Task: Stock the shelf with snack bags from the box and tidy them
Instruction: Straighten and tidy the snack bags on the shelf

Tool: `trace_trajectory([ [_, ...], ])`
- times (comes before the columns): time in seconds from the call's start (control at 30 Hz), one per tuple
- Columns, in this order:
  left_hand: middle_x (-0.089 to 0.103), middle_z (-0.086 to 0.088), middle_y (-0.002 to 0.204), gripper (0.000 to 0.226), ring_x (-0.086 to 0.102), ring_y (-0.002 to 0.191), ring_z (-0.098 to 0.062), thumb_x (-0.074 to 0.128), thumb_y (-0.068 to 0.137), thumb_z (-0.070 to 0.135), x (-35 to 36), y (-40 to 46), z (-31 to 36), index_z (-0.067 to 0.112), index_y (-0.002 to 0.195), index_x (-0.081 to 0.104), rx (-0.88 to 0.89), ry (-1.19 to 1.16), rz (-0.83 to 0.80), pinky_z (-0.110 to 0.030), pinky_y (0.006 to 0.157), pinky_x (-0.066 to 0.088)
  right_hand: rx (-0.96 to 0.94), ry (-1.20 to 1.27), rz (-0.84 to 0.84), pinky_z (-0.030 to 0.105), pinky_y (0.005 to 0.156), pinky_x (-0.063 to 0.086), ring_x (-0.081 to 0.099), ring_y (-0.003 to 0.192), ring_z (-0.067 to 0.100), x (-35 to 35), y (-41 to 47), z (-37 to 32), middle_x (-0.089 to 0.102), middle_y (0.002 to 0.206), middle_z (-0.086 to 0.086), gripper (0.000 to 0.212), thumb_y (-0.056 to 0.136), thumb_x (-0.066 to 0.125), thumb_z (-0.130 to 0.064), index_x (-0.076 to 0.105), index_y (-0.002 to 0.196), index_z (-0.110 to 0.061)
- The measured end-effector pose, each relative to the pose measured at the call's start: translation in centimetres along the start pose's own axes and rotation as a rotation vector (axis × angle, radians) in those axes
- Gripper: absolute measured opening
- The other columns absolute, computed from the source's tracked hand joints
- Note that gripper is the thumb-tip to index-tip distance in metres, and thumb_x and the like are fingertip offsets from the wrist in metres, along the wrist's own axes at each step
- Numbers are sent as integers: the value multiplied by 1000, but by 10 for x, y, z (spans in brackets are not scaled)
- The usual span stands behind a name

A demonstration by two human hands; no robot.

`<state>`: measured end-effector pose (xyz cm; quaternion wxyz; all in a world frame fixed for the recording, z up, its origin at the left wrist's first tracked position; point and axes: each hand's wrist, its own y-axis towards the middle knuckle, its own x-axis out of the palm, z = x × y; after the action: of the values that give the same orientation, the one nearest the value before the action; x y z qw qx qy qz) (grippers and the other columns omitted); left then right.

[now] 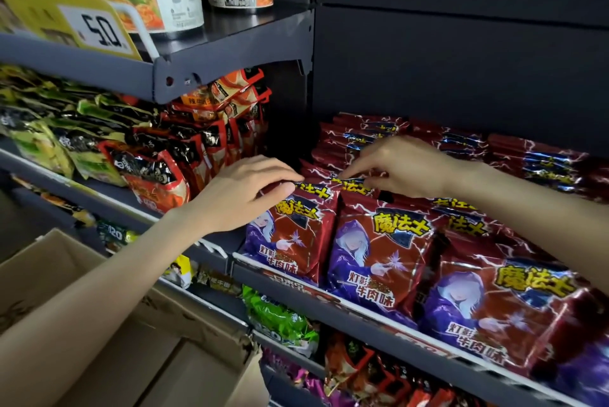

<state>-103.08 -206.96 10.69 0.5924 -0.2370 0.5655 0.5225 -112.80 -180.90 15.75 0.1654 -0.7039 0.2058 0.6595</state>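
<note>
Fingers of my left hand (244,192) curl over the top edge of the leftmost front snack bag (290,235), gripping its crimped seam. My right hand (398,166) reaches in beside it, thumb and forefinger pinching the top seam of the next bag (379,258) along, the other fingers loosely bent above the row behind. Both hands sit close together at the left end of the shelf (362,308), where it meets the dark upright post.

Judging by how things lie, I am in the tidying part of the job: the red bags already fill this shelf in rows front to back, and I am squaring up the front pair. Next I would think to pull both tops upright and level with their neighbours, gently, since the foil is slick and puffy and a hard tug could tip a bag over the front lip.

The bags are glossy dark red with white lightning streaks, yellow characters across the top and a purple-robed, pale-haired figure on the face. They stand leaning slightly back, overlapping one another.

Below my left forearm sits the cardboard box (66,308), flaps open; I cannot see what it holds. To the left, other red-and-black and green packets (148,172) crowd the neighbouring shelf.
</note>
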Motion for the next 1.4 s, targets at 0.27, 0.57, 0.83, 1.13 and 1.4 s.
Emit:
trace_trajectory([
  [0.27,56,14,126,50,45,121,-2,20,96,50,6,1,6,30,127,55,-18,-5,13,-34,104,38,231,163,83,21,75,40,58,87,13,5,18,-8,66,97,2,37,85,69,-31,63,116,-13],
  [0.57,54,14,130,55,38,121,4,20,93,51,4,1,14,28,129,54,-31,-31,-20,-25,105,27,19,26,116,30,66,46,58,76,17,12,-1,-1,57,83,-5,18,84,70,-21,63,99,-14],
  [0.83,58,23,101,28,51,104,-4,50,93,40,-16,30,17,36,118,60,-98,9,-148,-29,89,42,120,172,186,30,71,51,57,73,1,-25,-47,-16,60,82,-15,36,79,54,-57,64,96,-27],
  [1.13,59,13,99,18,54,99,-7,60,87,37,0,49,23,26,100,67,-59,-127,-143,-38,93,42,163,-518,191,35,62,50,66,64,26,28,-71,-35,64,74,5,40,74,71,-48,66,97,-15],
  [1.4,57,19,98,18,58,97,-7,53,91,36,14,47,37,25,100,65,4,-166,-8,-37,89,47,78,-318,321,38,60,53,62,54,26,23,-92,-21,62,68,5,33,68,83,-27,69,97,-18],
])
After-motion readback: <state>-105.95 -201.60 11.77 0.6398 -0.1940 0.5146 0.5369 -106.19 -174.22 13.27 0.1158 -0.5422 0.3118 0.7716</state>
